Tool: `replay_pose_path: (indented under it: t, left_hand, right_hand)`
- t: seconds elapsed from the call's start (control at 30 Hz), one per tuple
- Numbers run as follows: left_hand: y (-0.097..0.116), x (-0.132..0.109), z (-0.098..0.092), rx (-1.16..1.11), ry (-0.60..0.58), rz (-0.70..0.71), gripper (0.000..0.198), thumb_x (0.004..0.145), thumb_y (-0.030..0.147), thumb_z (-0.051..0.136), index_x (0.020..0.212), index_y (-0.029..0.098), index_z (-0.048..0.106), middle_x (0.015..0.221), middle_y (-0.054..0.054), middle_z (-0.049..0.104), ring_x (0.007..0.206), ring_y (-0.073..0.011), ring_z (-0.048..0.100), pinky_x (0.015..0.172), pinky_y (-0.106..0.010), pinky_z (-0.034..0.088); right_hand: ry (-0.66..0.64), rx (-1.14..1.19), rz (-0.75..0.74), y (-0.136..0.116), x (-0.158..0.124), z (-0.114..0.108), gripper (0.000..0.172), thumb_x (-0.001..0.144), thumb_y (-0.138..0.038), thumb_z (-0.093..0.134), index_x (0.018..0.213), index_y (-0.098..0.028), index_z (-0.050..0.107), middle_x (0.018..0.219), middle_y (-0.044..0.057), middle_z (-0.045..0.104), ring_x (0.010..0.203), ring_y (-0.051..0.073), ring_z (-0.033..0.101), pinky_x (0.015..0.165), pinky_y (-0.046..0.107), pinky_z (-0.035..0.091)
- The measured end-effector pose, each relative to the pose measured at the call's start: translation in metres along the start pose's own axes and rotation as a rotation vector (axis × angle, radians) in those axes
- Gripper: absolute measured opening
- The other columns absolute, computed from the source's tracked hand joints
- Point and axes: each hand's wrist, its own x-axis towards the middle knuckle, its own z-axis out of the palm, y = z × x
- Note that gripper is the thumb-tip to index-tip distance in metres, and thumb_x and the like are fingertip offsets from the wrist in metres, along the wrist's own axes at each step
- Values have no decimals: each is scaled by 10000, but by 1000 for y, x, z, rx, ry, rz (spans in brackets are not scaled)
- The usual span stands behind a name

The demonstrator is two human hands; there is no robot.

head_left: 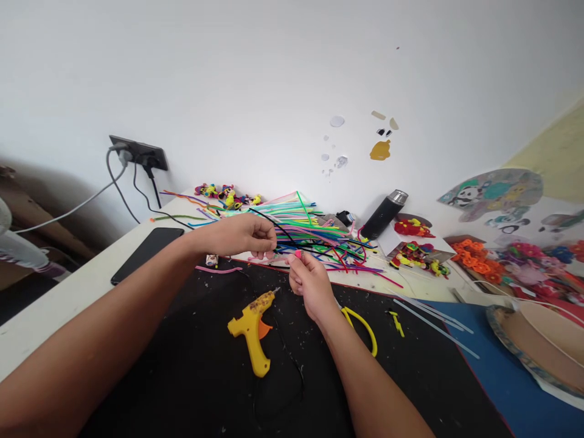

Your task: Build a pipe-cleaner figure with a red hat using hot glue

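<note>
Holds a small bright-pink piece [298, 253], long axis unclear, pinched in the fingers of the right hand [312, 281], beyond and slightly right of the tip of the yellow plastic glue gun [252, 328], with the left hand [252, 235] curled straight beyond that tip, grip impossible to tell.
</note>
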Motion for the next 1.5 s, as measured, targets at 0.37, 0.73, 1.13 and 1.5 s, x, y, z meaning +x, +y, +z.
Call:
replay_pose_path:
  t: [0.37,0.73,1.13,1.5]
  left_hand:
    - [-3,2,2,35,-28,2,190,919,363,584,865,195,653,809,9,705,722,-133,612,645,-225,433]
    - [-5,3,3,38,-44,22,206,941,356,574,862,188,662,798,7,694,719,-129,616,639,-221,437]
    - [-1,2,3,-72,-70,17,213,909,379,629,839,180,657,812,-17,718,755,-149,647,688,-233,499]
    - [-9,2,0,-210,-113,40,222,900,388,674,863,170,654,872,-44,762,763,-151,678,726,-253,529]
  right_hand:
    - [-22,20,-7,0,-1,0,438,792,-543,796,807,-214,507,532,-123,333,404,39,231,405,206,124]
    - [-68,19,9,0,-2,1,445,813,-578,775,795,-197,545,526,-118,321,409,37,221,409,212,120]
    - [-88,-2,-8,1,-1,0,468,812,-619,768,833,-173,625,530,-111,328,419,41,230,416,215,139]
    - [-142,5,-27,-1,-2,0,516,856,-674,695,802,-165,626,505,-102,355,406,43,235,415,214,148]
